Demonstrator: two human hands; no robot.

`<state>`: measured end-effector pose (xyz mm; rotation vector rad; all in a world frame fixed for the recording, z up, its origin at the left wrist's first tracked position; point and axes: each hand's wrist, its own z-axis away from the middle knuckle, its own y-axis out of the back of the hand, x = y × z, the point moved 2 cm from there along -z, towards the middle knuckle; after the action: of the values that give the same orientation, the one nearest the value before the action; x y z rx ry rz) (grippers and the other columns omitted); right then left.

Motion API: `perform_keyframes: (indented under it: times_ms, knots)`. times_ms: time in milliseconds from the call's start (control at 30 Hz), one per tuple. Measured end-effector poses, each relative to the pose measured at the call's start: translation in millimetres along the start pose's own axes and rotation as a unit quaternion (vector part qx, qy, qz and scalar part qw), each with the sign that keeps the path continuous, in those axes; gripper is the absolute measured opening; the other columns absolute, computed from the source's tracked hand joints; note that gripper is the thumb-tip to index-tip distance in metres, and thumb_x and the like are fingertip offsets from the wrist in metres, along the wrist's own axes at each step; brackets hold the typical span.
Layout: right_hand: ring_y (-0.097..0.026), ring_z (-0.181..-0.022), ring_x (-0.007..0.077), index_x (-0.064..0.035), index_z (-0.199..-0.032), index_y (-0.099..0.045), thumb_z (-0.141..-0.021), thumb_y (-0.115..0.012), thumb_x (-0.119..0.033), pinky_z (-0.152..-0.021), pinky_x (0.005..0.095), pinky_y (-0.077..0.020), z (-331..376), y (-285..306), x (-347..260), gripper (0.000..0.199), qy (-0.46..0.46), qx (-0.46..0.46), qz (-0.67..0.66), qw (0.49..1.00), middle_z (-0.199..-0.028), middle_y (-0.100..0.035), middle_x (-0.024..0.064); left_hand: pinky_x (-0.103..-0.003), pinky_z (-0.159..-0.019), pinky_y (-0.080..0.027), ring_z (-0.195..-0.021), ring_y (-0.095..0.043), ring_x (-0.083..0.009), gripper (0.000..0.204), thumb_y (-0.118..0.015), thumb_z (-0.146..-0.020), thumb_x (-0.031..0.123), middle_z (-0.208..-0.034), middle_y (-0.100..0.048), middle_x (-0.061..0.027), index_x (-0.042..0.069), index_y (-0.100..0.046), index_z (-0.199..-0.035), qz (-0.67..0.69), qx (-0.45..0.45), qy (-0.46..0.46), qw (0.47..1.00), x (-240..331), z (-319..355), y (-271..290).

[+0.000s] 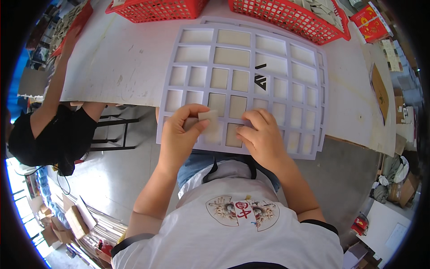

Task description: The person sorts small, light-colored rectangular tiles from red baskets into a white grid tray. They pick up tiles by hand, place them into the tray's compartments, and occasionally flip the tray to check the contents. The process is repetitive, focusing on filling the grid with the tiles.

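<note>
white table [121, 58], grey floor [134, 175], red baskets [154, 9]

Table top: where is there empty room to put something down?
The widest bare patch of the white table lies left of the pale grid sheet, below the left red basket. A narrower strip runs right of the grid, below the right red basket. The near edge is crowded: the left hand pinches a small beige square, the right hand presses the grid.

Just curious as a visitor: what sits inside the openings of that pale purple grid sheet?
Beige card pieces show in most openings of the grid sheet. The left hand pinches one small piece. The right hand covers some near openings.
</note>
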<state>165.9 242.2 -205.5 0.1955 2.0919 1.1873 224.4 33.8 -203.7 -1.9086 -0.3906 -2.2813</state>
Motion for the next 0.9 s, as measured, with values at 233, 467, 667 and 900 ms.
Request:
perform_keyframes:
  times_ms: [233, 467, 667, 900]
  knots:
    - [-0.054, -0.096, 0.0317, -0.0055, -0.1, -0.065, -0.074, -0.075, -0.006, -0.084, 0.0423, -0.0439, -14, -6, -9, 0.028, -0.026, 0.069, -0.114, 0.991, -0.098, -0.059, 0.0085, -0.028, -0.073, -0.05, -0.081, -0.062, -0.0166, 0.025, -0.072, -0.08, 0.001, -0.09, -0.067, -0.0106, 0.0, -0.067, -0.104, -0.228, -0.038, -0.035, 0.972, 13, 5, -10]
    - [-0.056, -0.097, 0.0324, -0.0025, -0.097, -0.066, -0.074, -0.075, -0.001, -0.083, 0.0403, -0.0467, -25, 18, 24, 0.025, -0.002, 0.092, -0.067, 0.994, -0.1, -0.061, 0.0112, -0.036, -0.072, -0.051, -0.079, -0.063, -0.0292, 0.027, -0.074, -0.077, 0.003, -0.094, -0.065, -0.0148, 0.001, -0.067, -0.103, -0.299, -0.066, -0.126, 0.943, 8, 8, -4]
    - [-0.056, -0.104, 0.0354, -0.0044, -0.099, -0.066, -0.079, -0.068, -0.004, -0.09, 0.0431, -0.0465, -122, 109, 140, 0.02, 0.026, 0.223, 0.107, 0.969, -0.106, -0.061, 0.0145, -0.043, -0.073, -0.051, -0.086, -0.06, -0.0361, 0.029, -0.071, -0.074, 0.0, -0.103, -0.06, -0.014, 0.003, -0.067, -0.102, -0.413, -0.104, -0.245, 0.871, 20, 11, -11]
    - [-0.06, -0.108, 0.0352, -0.0039, -0.107, -0.064, -0.08, -0.073, -0.015, -0.092, 0.0429, -0.0474, -239, 166, 303, 0.031, -0.226, 0.2, 0.172, 0.938, -0.111, -0.064, 0.0177, -0.041, -0.074, -0.053, -0.088, -0.062, -0.0315, 0.03, -0.066, -0.073, -0.002, -0.107, -0.059, -0.0114, 0.006, -0.067, -0.101, -0.446, -0.193, -0.243, 0.839, 17, 1, -13]
